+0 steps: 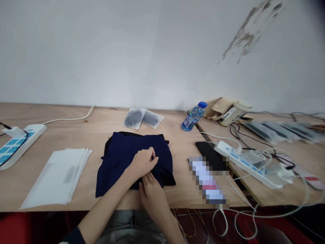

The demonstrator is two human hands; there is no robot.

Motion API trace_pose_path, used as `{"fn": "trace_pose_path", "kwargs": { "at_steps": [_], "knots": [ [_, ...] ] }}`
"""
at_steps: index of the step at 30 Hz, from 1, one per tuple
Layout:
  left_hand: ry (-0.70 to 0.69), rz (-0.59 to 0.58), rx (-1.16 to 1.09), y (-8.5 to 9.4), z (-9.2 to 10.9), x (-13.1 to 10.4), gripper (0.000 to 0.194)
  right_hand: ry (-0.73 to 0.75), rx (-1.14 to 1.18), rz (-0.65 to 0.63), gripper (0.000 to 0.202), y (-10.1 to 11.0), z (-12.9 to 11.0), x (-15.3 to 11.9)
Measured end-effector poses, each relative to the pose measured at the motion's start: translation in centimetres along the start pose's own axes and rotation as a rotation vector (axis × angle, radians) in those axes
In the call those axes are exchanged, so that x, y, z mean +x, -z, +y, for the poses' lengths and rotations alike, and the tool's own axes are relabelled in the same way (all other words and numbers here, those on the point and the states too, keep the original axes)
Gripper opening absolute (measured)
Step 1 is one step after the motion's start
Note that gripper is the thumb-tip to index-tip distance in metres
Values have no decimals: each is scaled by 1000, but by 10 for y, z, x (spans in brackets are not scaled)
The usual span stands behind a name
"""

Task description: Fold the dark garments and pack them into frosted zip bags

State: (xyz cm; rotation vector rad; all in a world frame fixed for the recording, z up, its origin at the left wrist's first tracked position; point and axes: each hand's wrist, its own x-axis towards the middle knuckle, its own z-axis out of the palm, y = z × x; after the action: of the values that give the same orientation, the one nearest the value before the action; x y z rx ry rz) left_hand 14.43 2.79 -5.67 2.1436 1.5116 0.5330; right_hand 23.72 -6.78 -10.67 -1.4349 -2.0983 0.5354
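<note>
A folded navy-blue cloth garment (119,162) with black fabric showing at its edges lies on the wooden table. My left hand (143,162) rests over the garment's middle with its fingers curled closed. Whatever those fingers hold, if anything, is hidden. Just below it, my right hand (152,186) lies at the garment's near edge, fingers stretched out and thumb apart. Part of the cloth is covered by both hands.
White translucent bags (57,178) are stacked on the left, near a power strip (35,134). Two bagged dark items (134,118) lie behind the garment. To the right are a blue-capped bottle (194,117), a blurred-out phone (207,181), another power strip (250,164) and loose cables.
</note>
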Motion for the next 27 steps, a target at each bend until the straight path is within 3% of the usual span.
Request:
{"fn": "trace_pose_path", "kwargs": {
  "at_steps": [2,5,10,13,16,18,22,27],
  "knots": [
    [51,-93,90,1,7,13,29,15,-47,-36,48,0,-5,-7],
    [115,-103,139,-4,14,26,38,10,-43,-33,39,6,-7,-17],
    [193,-113,167,-15,20,26,20,-169,35,207,27,27,-1,-23],
    [208,-117,139,-10,16,20,12,-263,24,365,26,38,11,-21],
    [197,-123,57,6,2,14,10,-301,14,471,27,42,21,-19],
    [183,-144,-29,21,-12,10,14,-292,36,471,28,41,22,-17],
    [190,-231,-258,45,-43,2,23,-215,130,328,32,31,7,-13],
    [232,-270,-500,57,-78,-14,26,-34,98,243,38,9,-26,-12]
  ]
}}
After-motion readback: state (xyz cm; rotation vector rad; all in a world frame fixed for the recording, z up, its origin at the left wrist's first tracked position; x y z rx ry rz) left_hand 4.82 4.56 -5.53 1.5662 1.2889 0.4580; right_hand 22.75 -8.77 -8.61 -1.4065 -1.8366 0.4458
